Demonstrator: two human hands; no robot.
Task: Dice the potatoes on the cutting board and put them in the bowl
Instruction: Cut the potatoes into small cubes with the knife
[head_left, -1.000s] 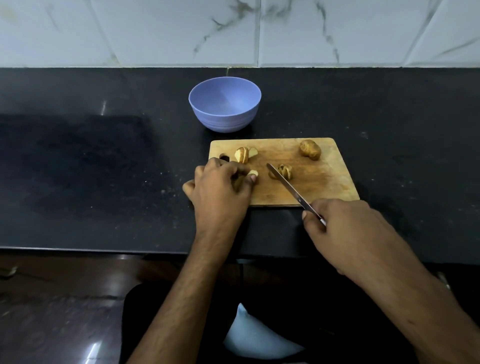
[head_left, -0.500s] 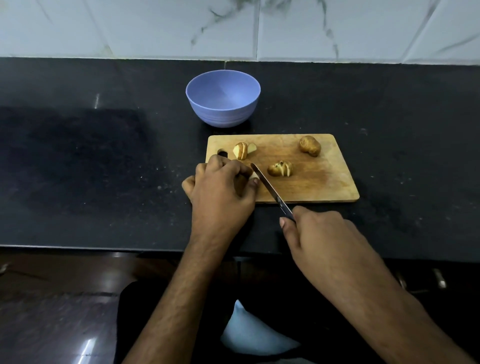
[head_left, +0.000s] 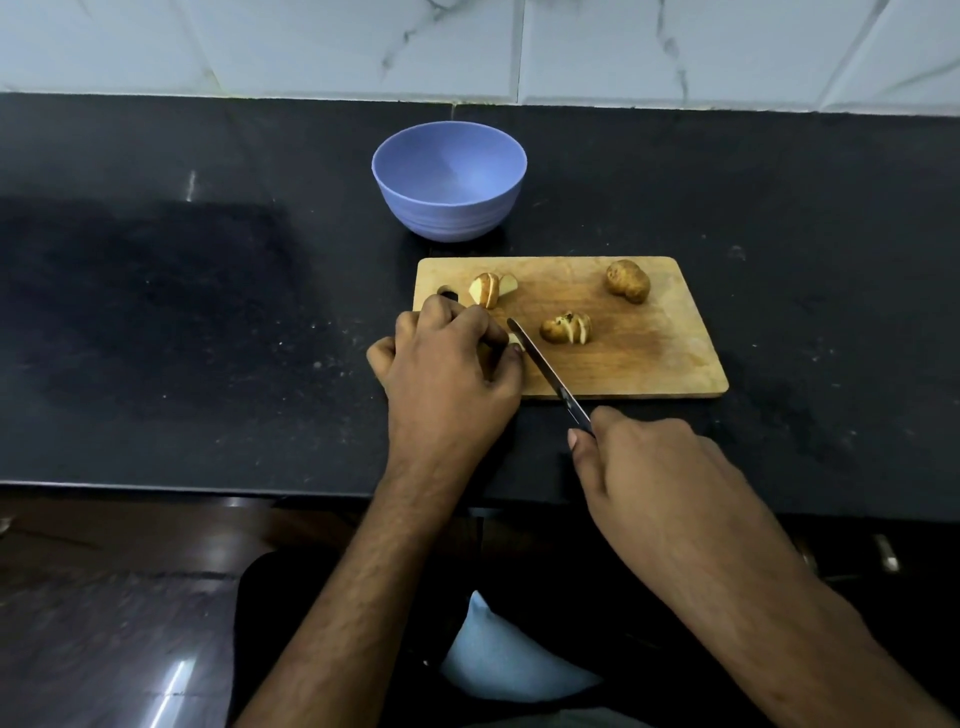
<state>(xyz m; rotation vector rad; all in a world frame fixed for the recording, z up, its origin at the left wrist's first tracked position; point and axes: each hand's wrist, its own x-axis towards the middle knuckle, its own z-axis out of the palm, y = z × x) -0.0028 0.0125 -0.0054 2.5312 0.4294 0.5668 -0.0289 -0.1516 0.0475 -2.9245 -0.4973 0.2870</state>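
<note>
On the cutting board (head_left: 649, 364), my left hand (head_left: 447, 374) curled tight over a potato piece (head_left: 515, 340); my right hand (head_left: 654, 467) gripped the knife (head_left: 545, 371) beside it, 2 sliced potatoes (head_left: 567, 328) and 1 whole potato (head_left: 627, 280) nearby, bowl (head_left: 449, 218) beyond

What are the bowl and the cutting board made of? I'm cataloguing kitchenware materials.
Bowl: probably matte plastic, judging by its even lavender colour, soft sheen and faint moulded rings low on the wall. Cutting board: wood or bamboo, unvarnished-looking, with warm brown grain streaks and darker worn patches.
</note>
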